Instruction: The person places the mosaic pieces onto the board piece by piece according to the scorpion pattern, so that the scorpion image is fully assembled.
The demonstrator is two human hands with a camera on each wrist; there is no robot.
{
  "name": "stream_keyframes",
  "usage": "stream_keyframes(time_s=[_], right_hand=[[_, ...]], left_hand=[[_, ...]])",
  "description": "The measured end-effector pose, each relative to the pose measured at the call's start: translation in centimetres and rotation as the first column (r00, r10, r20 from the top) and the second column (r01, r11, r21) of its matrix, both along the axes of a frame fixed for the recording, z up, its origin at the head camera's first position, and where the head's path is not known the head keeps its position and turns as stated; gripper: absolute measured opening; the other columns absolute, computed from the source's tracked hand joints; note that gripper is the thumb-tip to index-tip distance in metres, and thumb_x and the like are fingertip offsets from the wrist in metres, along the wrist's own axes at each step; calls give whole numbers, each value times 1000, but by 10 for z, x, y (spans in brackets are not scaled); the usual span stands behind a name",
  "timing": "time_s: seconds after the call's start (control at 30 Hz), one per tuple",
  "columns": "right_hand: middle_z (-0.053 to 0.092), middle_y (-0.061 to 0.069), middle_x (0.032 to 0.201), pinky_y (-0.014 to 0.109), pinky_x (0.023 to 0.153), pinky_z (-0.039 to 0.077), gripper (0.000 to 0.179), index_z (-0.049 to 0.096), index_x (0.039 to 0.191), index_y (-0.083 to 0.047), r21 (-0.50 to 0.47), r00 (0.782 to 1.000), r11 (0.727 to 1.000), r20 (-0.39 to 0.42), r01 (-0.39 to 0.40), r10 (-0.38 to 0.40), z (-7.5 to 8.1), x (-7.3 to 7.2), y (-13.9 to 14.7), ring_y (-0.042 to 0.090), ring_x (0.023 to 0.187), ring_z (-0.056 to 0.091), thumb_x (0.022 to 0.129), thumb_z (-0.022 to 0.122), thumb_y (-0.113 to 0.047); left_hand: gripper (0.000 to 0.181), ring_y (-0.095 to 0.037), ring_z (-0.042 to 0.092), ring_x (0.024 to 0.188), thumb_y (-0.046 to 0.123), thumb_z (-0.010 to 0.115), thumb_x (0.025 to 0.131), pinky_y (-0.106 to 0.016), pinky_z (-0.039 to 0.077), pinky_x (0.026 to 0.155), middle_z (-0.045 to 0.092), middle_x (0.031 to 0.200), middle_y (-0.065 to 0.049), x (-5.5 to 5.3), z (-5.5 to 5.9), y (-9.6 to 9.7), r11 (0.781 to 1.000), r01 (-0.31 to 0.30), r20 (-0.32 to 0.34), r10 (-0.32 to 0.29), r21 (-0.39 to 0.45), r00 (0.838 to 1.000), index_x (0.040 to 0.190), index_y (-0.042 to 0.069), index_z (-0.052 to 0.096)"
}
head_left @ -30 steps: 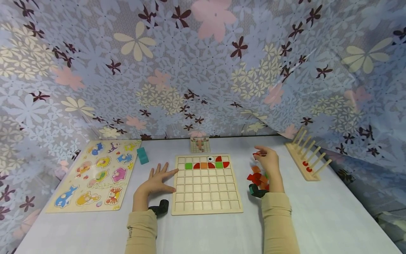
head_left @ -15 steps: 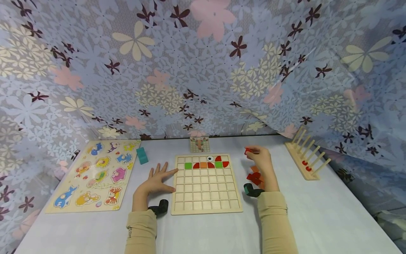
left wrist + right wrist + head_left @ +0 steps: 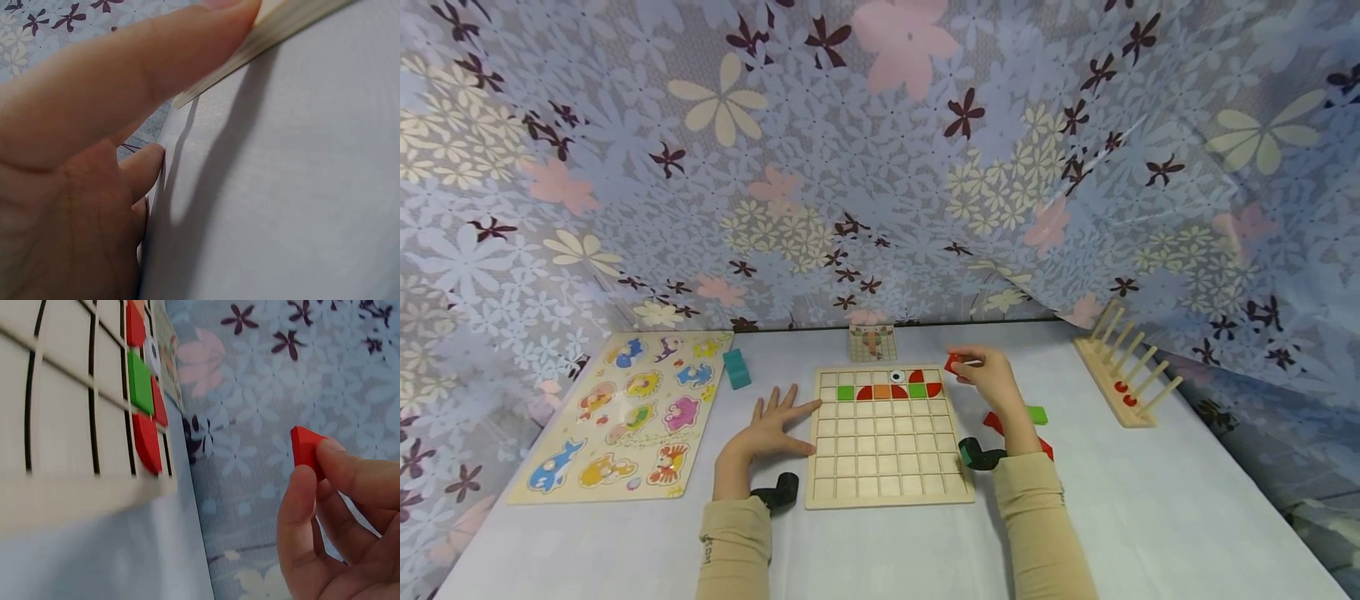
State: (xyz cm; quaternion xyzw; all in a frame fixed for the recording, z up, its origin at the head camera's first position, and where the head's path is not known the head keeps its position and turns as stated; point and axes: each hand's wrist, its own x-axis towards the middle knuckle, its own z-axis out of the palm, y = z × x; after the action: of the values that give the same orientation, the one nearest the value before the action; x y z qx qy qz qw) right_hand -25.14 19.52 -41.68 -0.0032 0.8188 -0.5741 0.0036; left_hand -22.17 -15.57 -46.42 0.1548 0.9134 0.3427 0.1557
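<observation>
My right hand (image 3: 990,380) pinches a small red tile (image 3: 306,450) between thumb and fingers, off the upper right corner of the wooden grid board (image 3: 887,454). With fingers spread, my left hand (image 3: 771,429) rests at the board's left edge; in the left wrist view its thumb (image 3: 162,62) touches the board's side. Green, red and orange tiles and a white tile with a black dot (image 3: 897,377) fill part of the board's top two rows. In the right wrist view a green tile (image 3: 140,384) and a red rounded tile (image 3: 147,442) sit in the grid.
Loose tiles, one of them green (image 3: 1037,415), lie under my right forearm. A picture card (image 3: 873,342) is behind the board. To the left are an animal puzzle board (image 3: 625,417) and teal blocks (image 3: 737,368); to the right stands a peg rack (image 3: 1112,379) with red beads.
My right hand has moved left with the red tile, from over the loose tiles to near the board's upper right corner. The left hand stays in place.
</observation>
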Motion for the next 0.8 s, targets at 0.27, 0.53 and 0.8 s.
stream_keyframes(time_s=[0.27, 0.53, 0.8], right_hand=[[59, 21, 106, 43, 81, 53, 36, 56, 122, 3, 27, 999, 999, -7, -42, 43, 3, -3, -23, 27, 89, 62, 86, 60, 1], [63, 15, 91, 41, 72, 53, 12, 63, 95, 2, 119, 996, 990, -24, -79, 82, 3, -11, -59, 29, 82, 61, 83, 65, -1], [64, 14, 94, 34, 68, 55, 11, 68, 93, 0, 144, 980, 970, 5, -195, 196, -4, -20, -98, 26, 80, 63, 86, 60, 0]], left_hand=[[84, -45, -12, 137, 31, 80, 68, -57, -14, 107, 4, 152, -25, 1, 0, 0, 1000, 4, -8, -4, 0, 1000, 140, 13, 41], [84, -45, -11, 137, 29, 80, 68, -57, -14, 107, 4, 151, -25, 2, 1, 1, 1000, -2, -14, 2, 13, 1000, 140, 12, 41], [84, -45, -11, 137, 30, 79, 68, -57, -13, 107, 4, 151, -25, 1, 1, 1, 1000, 4, -12, -4, 4, 1000, 140, 12, 40]])
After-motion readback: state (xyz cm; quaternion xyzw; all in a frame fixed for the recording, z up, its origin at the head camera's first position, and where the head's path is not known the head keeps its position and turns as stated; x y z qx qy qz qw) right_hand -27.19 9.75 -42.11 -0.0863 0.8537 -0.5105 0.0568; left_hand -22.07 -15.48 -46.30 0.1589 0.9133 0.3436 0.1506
